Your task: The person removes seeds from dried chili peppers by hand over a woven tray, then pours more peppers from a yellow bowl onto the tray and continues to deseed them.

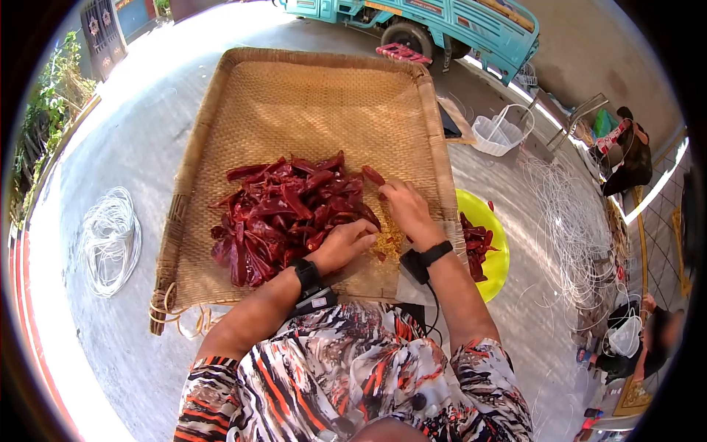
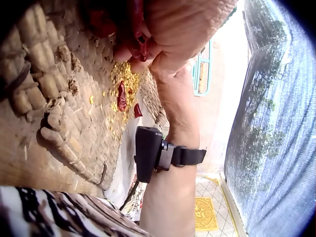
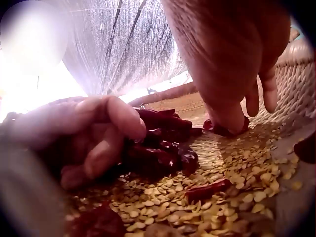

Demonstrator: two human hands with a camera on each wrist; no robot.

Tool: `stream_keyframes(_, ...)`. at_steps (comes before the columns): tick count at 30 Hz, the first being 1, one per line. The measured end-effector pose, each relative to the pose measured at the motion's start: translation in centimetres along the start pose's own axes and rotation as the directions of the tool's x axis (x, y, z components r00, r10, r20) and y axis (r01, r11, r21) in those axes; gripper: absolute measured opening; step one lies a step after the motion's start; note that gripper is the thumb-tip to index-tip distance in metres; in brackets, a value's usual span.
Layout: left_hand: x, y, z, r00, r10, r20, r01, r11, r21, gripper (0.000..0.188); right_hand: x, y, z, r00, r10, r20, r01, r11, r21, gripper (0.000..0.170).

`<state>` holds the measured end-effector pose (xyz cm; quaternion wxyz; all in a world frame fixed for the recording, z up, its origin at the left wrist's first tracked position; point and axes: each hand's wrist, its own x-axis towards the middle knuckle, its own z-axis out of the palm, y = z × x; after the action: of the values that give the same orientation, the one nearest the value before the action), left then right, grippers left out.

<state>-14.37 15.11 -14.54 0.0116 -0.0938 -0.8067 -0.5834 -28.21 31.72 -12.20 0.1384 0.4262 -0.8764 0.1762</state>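
A heap of dried red chili peppers (image 1: 287,210) lies on a woven tray (image 1: 317,103). My left hand (image 1: 342,247) is at the heap's right edge, its fingers curled; a torn chili pepper (image 2: 139,47) sits against these fingers in the left wrist view. Just to the right, my right hand (image 1: 409,210) reaches forward and pinches a chili pepper (image 3: 227,127), whose far end points away from the fingertips. Pale yellow seeds (image 3: 247,182) are spread beneath both hands, with a few red chili scraps (image 3: 207,190) among them.
A yellow-green basin (image 1: 486,214) with more chilies stands right of the tray. White cord coils (image 1: 110,239) lie on the floor at left, and loose strands (image 1: 567,228) at right. Beyond are a white basket (image 1: 497,136) and a teal vehicle (image 1: 471,29). Other people sit at far right.
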Motion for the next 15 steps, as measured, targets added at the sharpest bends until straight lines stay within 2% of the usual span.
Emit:
stream_keyframes(1, 0.0, -0.1, 0.0, 1.000, 0.001, 0.003, -0.001, 1.000, -0.007, 0.028, 0.3, 0.1, 0.2, 0.999, 0.020, 0.048, -0.019, 0.999, -0.027, 0.026)
stream_keyframes(7, 0.0, 0.1, 0.1, 1.000, -0.005, -0.014, 0.005, 1.000, -0.019, 0.024, 0.1, 0.8, -1.1, 0.999, 0.013, 0.040, -0.010, 0.999, -0.050, 0.014)
stream_keyframes(10, 0.1, -0.2, 0.3, 1.000, 0.011, -0.026, -0.012, 1.000, -0.028, 0.024, 0.6, 0.4, -1.7, 0.938, 0.275, 0.210, -0.298, 0.950, 0.088, 0.021)
stream_keyframes(13, 0.1, -0.5, 0.2, 1.000, 0.022, -0.008, -0.022, 0.999, -0.027, 0.027, 2.1, -0.2, -1.6, 0.946, 0.306, 0.105, -0.321, 0.926, 0.198, 0.027)
stream_keyframes(15, 0.1, -0.5, 0.2, 1.000, 0.016, 0.009, -0.016, 1.000, -0.026, 0.028, 3.6, -0.5, -1.0, 0.950, 0.306, 0.069, -0.313, 0.932, 0.184, 0.030)
